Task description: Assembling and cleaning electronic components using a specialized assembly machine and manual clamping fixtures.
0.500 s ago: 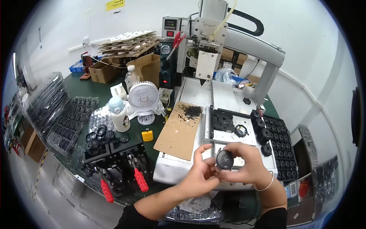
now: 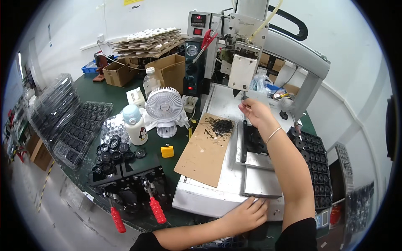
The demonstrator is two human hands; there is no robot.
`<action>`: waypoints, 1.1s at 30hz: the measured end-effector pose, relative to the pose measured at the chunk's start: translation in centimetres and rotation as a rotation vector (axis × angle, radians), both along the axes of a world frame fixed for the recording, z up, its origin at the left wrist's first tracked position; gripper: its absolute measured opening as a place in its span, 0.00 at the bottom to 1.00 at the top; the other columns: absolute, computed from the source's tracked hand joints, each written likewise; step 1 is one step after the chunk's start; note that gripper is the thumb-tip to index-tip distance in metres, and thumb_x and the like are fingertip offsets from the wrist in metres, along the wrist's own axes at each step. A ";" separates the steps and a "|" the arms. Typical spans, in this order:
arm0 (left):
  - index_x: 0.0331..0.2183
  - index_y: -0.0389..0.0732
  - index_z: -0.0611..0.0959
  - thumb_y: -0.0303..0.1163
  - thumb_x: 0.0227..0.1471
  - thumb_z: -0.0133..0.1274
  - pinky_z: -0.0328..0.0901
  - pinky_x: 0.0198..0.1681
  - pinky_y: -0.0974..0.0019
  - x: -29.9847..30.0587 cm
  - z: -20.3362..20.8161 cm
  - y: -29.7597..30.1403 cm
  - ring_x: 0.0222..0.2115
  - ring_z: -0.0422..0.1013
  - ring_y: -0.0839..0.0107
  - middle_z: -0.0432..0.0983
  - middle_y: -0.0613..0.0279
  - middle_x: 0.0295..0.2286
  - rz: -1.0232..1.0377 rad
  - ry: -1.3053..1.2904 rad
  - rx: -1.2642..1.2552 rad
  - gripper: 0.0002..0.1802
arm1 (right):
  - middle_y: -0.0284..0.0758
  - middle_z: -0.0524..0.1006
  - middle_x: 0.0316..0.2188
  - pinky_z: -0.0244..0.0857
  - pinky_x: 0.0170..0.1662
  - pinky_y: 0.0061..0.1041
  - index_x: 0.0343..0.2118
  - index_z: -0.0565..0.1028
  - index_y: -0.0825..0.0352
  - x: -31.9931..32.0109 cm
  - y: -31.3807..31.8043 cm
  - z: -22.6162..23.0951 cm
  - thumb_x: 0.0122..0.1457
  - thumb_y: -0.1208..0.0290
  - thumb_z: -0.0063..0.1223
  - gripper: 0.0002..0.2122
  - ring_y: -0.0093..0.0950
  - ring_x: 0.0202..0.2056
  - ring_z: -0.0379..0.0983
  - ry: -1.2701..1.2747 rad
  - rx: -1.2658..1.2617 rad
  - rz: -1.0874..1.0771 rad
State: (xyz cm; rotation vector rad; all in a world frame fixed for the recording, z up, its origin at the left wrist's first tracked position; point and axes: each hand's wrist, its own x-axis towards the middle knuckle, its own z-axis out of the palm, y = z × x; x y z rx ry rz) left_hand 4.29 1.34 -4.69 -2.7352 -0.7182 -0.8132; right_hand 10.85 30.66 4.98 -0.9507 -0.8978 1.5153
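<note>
"Well, what is found nearest?"

"The left hand point(image 2: 249, 214), laid palm down at the front edge of a white machine bed point(image 2: 205, 204). Its fingers are loosely bent and parted; nothing is seen held."

"And beyond it?"

"A pale metal plate point(image 2: 261, 183), then a black fixture point(image 2: 252, 140), partly covered by the right forearm. Farther out, the right hand point(image 2: 254, 112) is raised with thumb and fingers drawn nearly together; whether anything is pinched cannot be told."

"Where is the nozzle point(image 2: 236, 92)?"

"Just beyond those fingertips and slightly left, its dark taper pointed straight down. It is approached far more closely by the right hand; contact cannot be confirmed."

"The surroundings?"

"Left of the fixture, a brown board point(image 2: 200, 157) is strewn with black scraps point(image 2: 222, 126). The bed is set on a green table point(image 2: 88, 88), backed by a white wall point(image 2: 150, 13)."
</note>
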 end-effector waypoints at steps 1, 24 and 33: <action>0.42 0.40 0.75 0.36 0.50 0.48 0.61 0.52 0.54 0.0 0.0 0.0 0.49 0.66 0.59 0.69 0.52 0.49 -0.007 -0.003 0.007 0.17 | 0.41 0.71 0.31 0.75 0.36 0.24 0.37 0.67 0.78 -0.3 0.3 -0.1 0.51 0.85 0.52 0.10 0.30 0.30 0.74 -0.027 -0.001 0.007; 0.48 0.43 0.72 0.38 0.56 0.40 0.56 0.58 0.54 0.4 -4.6 -1.6 0.52 0.67 0.57 0.70 0.49 0.50 0.192 -0.153 0.184 0.19 | 0.42 0.74 0.36 0.75 0.39 0.27 0.56 0.56 0.70 -2.6 -2.2 -0.2 0.45 0.88 0.53 0.33 0.30 0.34 0.75 -0.359 0.472 0.048; 0.45 0.39 0.74 0.41 0.52 0.50 0.59 0.55 0.56 -0.8 -1.9 -1.7 0.49 0.69 0.54 0.71 0.45 0.47 0.040 -0.270 -0.079 0.21 | 0.44 0.72 0.35 0.74 0.37 0.26 0.52 0.57 0.73 -2.5 -1.9 -0.3 0.44 0.88 0.55 0.30 0.31 0.33 0.75 -0.424 0.416 -0.038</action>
